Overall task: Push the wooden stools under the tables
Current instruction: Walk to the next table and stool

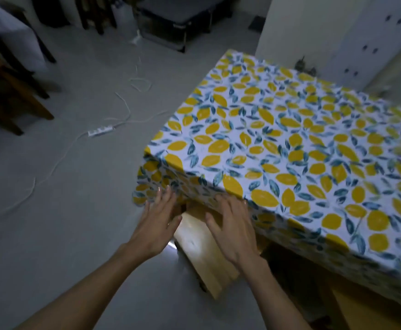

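A light wooden stool [202, 253] stands at the near left corner of a table covered with a lemon-print cloth [290, 144]. The stool's far end is tucked under the hanging cloth; its near end sticks out over the floor. My left hand [159, 222] is spread along the stool's left edge, fingers apart and reaching up to the cloth's hem. My right hand [230, 227] lies flat on the stool's top, fingers spread, fingertips at the hem. Neither hand grips anything. A second wooden stool [366, 313] shows partly under the table at the lower right.
A white power strip [100, 131] and its long cords trail across the grey floor to the left. Dark wooden furniture legs [16, 96] stand at the far left under another covered table. A white cabinet [361, 32] rises behind the lemon table.
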Action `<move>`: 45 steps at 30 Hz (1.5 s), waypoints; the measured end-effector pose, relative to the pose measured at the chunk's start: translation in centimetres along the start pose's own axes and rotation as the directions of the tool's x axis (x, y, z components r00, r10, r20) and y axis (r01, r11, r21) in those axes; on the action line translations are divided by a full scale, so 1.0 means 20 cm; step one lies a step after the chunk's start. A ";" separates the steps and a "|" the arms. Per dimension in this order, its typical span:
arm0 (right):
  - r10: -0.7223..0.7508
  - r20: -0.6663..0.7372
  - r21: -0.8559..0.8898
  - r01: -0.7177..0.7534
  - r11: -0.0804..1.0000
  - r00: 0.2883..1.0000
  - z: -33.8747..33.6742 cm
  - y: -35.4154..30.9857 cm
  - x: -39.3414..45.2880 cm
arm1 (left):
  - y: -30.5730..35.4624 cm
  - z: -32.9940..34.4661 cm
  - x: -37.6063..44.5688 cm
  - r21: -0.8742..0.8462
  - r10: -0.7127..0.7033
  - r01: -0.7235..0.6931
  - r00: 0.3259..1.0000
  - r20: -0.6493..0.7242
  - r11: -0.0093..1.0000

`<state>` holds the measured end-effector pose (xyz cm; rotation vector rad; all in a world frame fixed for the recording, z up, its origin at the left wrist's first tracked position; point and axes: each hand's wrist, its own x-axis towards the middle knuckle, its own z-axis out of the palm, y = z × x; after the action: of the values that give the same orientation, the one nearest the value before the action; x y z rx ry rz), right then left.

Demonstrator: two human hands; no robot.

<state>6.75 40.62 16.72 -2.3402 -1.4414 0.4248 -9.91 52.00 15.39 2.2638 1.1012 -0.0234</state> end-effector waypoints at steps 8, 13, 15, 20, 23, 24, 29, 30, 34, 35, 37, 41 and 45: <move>-0.014 -0.080 0.117 0.023 0.993 0.997 -0.60 -0.59 0.36 | 0.11 -0.94 0.02 -0.154 -0.033 0.013 0.991 -0.129 0.988; -0.040 -0.113 0.101 0.051 0.994 0.993 -0.72 -0.86 0.63 | 0.00 -1.31 0.14 -0.187 -0.003 -0.041 0.974 -0.227 0.982; -0.034 -0.124 0.089 0.045 0.995 0.992 -0.71 -0.95 0.77 | -0.08 -1.43 0.25 -0.172 0.026 -0.069 0.970 -0.241 0.983; 0.087 -0.156 0.106 -0.071 0.992 0.984 -0.67 -1.14 1.23 | -0.28 -1.74 0.65 -0.082 0.142 -0.154 0.981 -0.134 0.985; 0.158 -0.195 0.120 -0.136 0.983 0.968 -0.67 -1.25 1.49 | -0.37 -1.93 0.93 -0.075 0.187 -0.195 0.977 -0.101 0.978; 0.181 -0.201 0.124 -0.158 0.980 0.963 -0.68 -1.28 1.58 | -0.39 -1.99 1.03 -0.077 0.201 -0.209 0.975 -0.098 0.975; 0.263 -0.245 0.115 -0.242 0.964 0.933 -0.71 -1.31 1.95 | -0.41 -2.18 1.50 -0.141 0.274 -0.282 0.959 -0.070 0.949; 0.280 -0.255 0.117 -0.258 0.959 0.925 -0.72 -1.30 2.03 | -0.40 -2.20 1.60 -0.159 0.288 -0.294 0.956 -0.062 0.942; 0.333 -0.302 0.111 -0.314 0.943 0.893 -0.76 -1.22 2.40 | -0.36 -2.29 2.03 -0.204 0.349 -0.343 0.937 -0.008 0.917; 0.345 -0.311 0.121 -0.323 0.939 0.885 -0.77 -1.20 2.51 | -0.34 -2.32 2.16 -0.200 0.365 -0.358 0.931 -0.006 0.912; 0.370 -0.325 0.147 -0.341 0.929 0.870 -0.81 -1.13 2.74 | -0.29 -2.39 2.41 -0.183 0.395 -0.392 0.918 -0.020 0.901; 0.429 -0.311 0.174 -0.392 0.903 0.848 -0.92 -0.99 3.20 | -0.20 -2.54 2.94 -0.074 0.394 -0.393 0.919 0.007 0.917; 0.443 -0.318 0.149 -0.418 0.896 0.838 -1.08 -0.85 3.62 | -0.06 -2.70 3.44 -0.003 0.416 -0.416 0.909 0.035 0.910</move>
<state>34.16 109.67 38.81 -2.5150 -0.7203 0.1586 21.25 129.97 39.93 2.4470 0.5801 0.1080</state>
